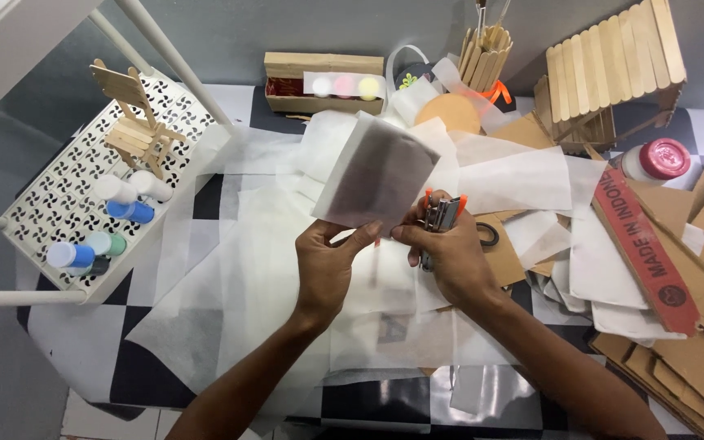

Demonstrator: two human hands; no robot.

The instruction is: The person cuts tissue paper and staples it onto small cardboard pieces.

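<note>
At centre frame, the left hand (pixel 323 265) pinches the lower edge of a folded white translucent paper packet (pixel 376 175), tilting it up so its edge meets the orange-and-metal stapler (pixel 442 216). The right hand (pixel 450 257) has its fingers closed around that stapler. Loose white paper sheets (pixel 523 179) cover the counter (pixel 136 379) beneath.

L hand (pixel 325 265) pinches the near edge of a white fabric pouch (pixel 376 175), held up and tilted over the table. R hand (pixel 447 253) grips an orange-handled stapler (pixel 442 216) w/ its nose at the pouch's near right corner. White fabric sheets (pixel 238 285) lie under both hands. Left: perforated white tray (pixel 67 191) w/ small paint bottles (pixel 128 200) and a mini stick chair (pixel 134 118). Far right: stick house (pixel 613 61). Right: cardboard pieces (pixel 702 326), red-capped bottle (pixel 657 160).
</note>
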